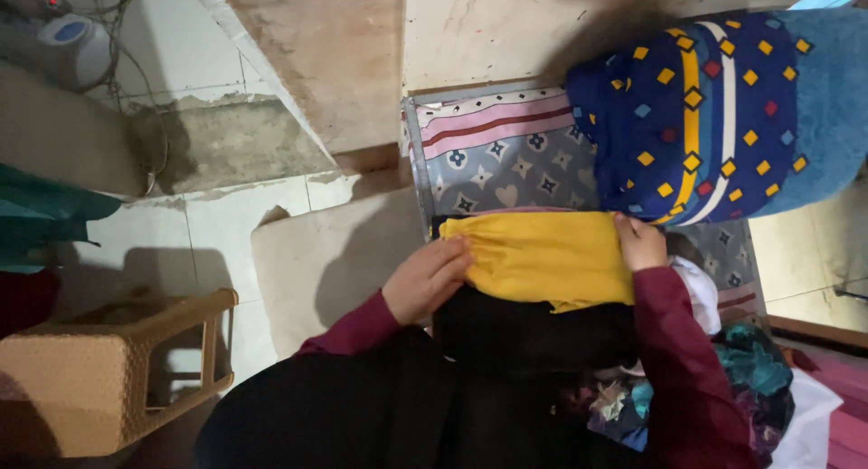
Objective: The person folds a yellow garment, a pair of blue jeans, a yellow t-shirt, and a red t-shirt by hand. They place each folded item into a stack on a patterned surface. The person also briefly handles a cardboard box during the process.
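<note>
Yellow cloth (542, 257), soft, light and likely to sag, lies folded across a black pile (529, 333) above a patterned mat (506, 162). Left hand (425, 277) and right hand (640, 243) pinch its two ends, fingers closed on the fabric; the gathered ends look the best hold.

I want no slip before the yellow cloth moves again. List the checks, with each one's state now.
1. Left hand on the yellow cloth, at its left end: ok.
2. Right hand on its right end: ok.
3. Cloth lying folded between the hands: ok.
4. Cloth resting on the black fabric: ok.
5. Blue patterned blanket apart from the cloth: not ok, its edge meets the right end.
6. Firmness of both grips: cannot tell.
</note>
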